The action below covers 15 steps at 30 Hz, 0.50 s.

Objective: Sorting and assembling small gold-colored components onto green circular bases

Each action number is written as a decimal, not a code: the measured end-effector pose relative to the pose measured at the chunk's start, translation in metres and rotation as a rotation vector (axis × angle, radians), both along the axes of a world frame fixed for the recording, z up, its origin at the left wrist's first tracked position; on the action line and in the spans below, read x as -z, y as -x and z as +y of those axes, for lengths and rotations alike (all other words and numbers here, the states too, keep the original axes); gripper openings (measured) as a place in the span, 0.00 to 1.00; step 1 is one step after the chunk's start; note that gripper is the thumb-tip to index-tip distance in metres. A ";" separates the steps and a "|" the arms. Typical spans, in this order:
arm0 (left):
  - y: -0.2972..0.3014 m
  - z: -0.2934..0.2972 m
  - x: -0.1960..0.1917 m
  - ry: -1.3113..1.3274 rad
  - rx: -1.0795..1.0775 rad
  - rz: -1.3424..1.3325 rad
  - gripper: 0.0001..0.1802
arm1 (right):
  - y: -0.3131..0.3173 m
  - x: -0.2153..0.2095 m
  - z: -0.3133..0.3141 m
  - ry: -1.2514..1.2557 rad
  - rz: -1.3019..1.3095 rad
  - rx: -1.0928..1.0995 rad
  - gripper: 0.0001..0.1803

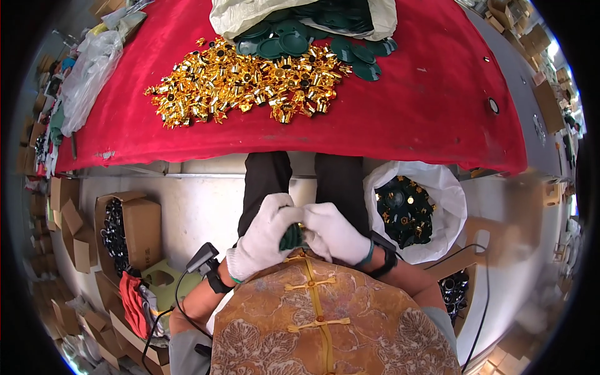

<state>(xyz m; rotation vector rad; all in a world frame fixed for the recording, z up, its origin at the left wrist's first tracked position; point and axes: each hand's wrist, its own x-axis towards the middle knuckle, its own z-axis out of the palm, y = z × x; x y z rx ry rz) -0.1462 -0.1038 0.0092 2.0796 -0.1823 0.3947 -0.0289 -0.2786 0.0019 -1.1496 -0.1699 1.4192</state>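
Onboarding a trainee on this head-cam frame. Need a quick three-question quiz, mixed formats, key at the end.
1. Multiple choice. What colour is the piece at the fingers of the gloved left hand?
a) white
b) dark green
c) red

2. True or false. The heap of gold parts lies on the red cloth.

3. Fill in the blank. The open white bag to the person's right holds dark green parts mixed with ____ ones.

Key: 1 b; 2 true; 3 gold.
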 end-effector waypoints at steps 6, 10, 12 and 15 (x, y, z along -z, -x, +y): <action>-0.003 0.005 0.003 0.488 -0.013 0.309 0.39 | -0.005 -0.016 0.009 0.171 -0.264 -0.074 0.16; 0.004 0.012 -0.009 1.108 0.084 0.793 0.41 | 0.000 0.006 -0.004 -0.232 -1.616 -0.187 0.23; 0.004 0.010 -0.007 1.005 0.086 0.727 0.41 | 0.005 0.013 -0.007 -0.168 -1.624 -0.221 0.24; 0.004 0.005 -0.005 0.796 0.095 0.590 0.42 | 0.016 0.013 -0.002 -0.095 -1.522 -0.095 0.14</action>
